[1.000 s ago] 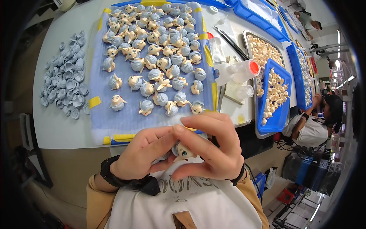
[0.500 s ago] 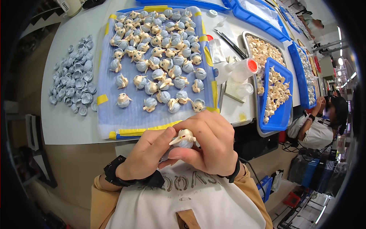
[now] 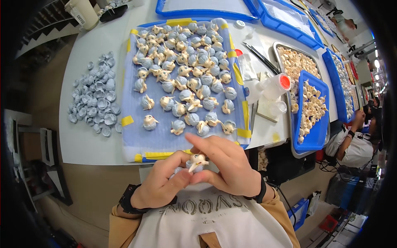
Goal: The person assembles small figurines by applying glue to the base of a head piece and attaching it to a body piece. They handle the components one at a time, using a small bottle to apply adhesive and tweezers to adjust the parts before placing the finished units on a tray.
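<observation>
A small doll head, cream-faced with pointed ears and light blue hair, is held between my hands in front of my chest. My left hand grips it with thumb and forefinger. Another light blue piece shows partly inside that hand's curled fingers. My right hand closes round the head's right side, its thumb just under the head and its forefinger raised above. The right hand's other fingertips are partly hidden behind the head. Just beyond my hands, several similar doll heads lie in rows on a blue-lined tray.
Light blue hair shells are heaped at the left. On the right, a blue tray of cream pieces rests on a metal tray. Nearby are a red-capped bottle and black pens. Another person sits far right.
The doll head has turned between my fingers, its ear now pointing downward. My right forefinger has lifted away from it. The view has shifted, so the table appears lower and further right.
</observation>
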Motion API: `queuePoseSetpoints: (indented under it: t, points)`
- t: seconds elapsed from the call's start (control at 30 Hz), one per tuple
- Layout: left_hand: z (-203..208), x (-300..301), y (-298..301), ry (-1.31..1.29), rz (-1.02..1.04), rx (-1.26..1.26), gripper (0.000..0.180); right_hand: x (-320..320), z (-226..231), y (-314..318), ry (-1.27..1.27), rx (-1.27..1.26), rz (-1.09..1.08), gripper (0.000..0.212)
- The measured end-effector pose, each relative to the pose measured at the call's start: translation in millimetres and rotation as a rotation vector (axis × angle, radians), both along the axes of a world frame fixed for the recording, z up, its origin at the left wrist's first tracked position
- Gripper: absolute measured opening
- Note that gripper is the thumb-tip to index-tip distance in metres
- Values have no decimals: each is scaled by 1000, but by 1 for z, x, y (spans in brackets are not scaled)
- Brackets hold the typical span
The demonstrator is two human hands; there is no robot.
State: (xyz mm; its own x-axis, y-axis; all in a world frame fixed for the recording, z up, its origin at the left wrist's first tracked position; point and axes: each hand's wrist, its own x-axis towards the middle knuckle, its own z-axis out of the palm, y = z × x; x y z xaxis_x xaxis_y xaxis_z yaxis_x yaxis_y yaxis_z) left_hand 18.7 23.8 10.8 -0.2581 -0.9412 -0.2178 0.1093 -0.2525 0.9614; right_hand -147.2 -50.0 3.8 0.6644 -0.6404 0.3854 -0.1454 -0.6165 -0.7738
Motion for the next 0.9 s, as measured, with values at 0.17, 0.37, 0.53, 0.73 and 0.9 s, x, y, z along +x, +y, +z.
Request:
queuePoseSetpoints:
  t: [0.17,0.37,0.53,0.73,0.9]
  points:
    - [18,44,-10,-381,19,-52,31,-2,10,2,-3,128,-44,74]
    - [24,87,-53,-1037,101,-366,27,-4,13,2,76,95,-65,64]
    - [40,76,-35,-822,309,-464,25,-14,14,1,35,81,-122,59]
    - [35,176,12,-661,871,-43,17,-26,10,1,19,78,-172,42]
    - [15,241,8,-1038,761,-234,15,-20,8,-2,34,36,-121,37]
